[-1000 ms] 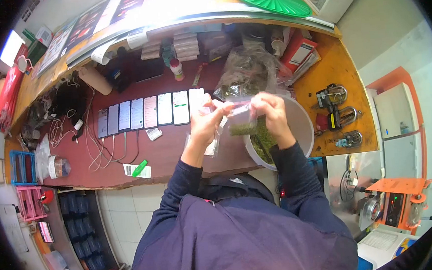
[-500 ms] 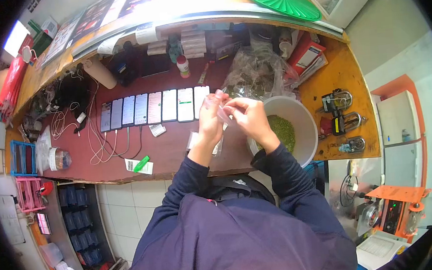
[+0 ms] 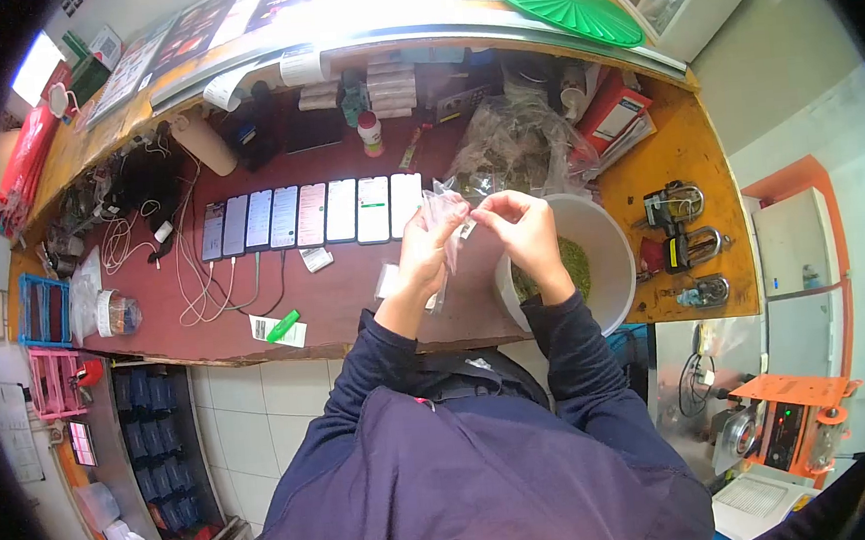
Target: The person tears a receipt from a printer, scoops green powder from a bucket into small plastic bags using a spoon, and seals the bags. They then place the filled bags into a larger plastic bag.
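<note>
My left hand (image 3: 422, 256) is closed around thin clear plastic bags (image 3: 439, 207) that stick up above the fingers. Close by on the right, my right hand (image 3: 525, 228) is closed in a pinch at the bags' edge; what sits between its fingertips is too small to make out. Below my right wrist stands a white bucket (image 3: 610, 298) holding chopped green material (image 3: 573, 262). Left of my hands, several phones (image 3: 312, 215) lie in a row with lit screens. A white packet (image 3: 388, 280) is partly hidden behind my left wrist.
A large clear bag of dried plant matter (image 3: 519, 144) lies behind the bucket. Toward the back stands a white bottle with a red cap (image 3: 370, 134). Charging cables (image 3: 192, 277) trail left of the phones. A green marker (image 3: 282, 327) rests near the table's front edge. Card terminals (image 3: 674, 203) sit far right.
My right hand has moved right, away from my left hand. More of the clear plastic bags now shows above my left hand's fingers.
</note>
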### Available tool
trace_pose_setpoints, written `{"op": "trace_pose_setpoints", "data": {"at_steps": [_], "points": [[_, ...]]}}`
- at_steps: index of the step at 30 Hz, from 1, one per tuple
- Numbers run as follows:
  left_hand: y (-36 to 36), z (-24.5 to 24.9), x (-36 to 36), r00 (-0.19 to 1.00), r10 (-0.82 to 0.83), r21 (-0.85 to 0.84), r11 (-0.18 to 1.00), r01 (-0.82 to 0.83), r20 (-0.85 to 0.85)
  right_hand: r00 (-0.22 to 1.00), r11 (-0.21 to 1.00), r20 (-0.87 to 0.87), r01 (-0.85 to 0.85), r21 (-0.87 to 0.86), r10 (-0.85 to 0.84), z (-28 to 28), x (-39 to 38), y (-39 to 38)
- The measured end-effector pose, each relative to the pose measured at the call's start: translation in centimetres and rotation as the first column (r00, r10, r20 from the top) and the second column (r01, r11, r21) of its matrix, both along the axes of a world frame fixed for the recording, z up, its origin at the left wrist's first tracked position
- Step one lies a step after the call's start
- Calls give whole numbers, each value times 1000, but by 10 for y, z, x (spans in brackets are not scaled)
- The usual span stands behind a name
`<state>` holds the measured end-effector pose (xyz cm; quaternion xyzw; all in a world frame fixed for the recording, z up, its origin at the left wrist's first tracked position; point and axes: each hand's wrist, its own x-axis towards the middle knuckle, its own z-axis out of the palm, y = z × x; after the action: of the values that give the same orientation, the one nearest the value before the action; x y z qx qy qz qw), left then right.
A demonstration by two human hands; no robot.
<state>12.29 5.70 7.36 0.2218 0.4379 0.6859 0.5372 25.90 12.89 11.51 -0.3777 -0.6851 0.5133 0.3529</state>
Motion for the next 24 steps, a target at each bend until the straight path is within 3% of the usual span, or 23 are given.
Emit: {"op": "trace_pose_setpoints", "data": {"at_steps": [2,4,6,8,10,12,14,15,16,19,22,24], "points": [[1,1,0,998,23,-36,999,-21,52,999,999,-33,-12,-35,11,-5,-3,-3],[4,1,3,974,45,49,997,-57,221,992,998,118,-51,39,47,2,-9,-14],[4,-2,3,978,10,68,997,-24,208,987,995,131,-95,31,90,-8,-9,-14],[2,-2,0,981,-20,87,996,3,194,999,999,-35,-34,-35,33,-10,-11,-13],[-3,6,-3,997,-77,22,997,77,5,995,996,-88,-50,-80,43,-12,-6,-8],[-3,-4,-5,999,-53,43,998,53,3,940,959,-339,-58,-277,-42,-12,0,0],[-2,-17,-10,980,19,-22,1000,-15,196,939,936,-343,-94,-340,-30,-8,5,3],[-1,-7,-5,945,104,-43,994,-96,310,887,894,-454,-132,-428,-87,-3,7,1],[-1,-10,-7,945,103,-43,995,-94,311,820,844,-551,-181,-505,-153,0,8,0],[-2,-13,-13,907,-46,50,998,28,418,771,865,-596,-122,-487,-227,-7,7,-2],[-5,-1,-1,885,-94,-29,992,120,456,737,898,-624,-53,-437,-260,-4,7,-4],[-4,-2,11,915,-68,-9,997,78,398,745,912,-614,-18,-409,-261,-2,9,-6]]}}
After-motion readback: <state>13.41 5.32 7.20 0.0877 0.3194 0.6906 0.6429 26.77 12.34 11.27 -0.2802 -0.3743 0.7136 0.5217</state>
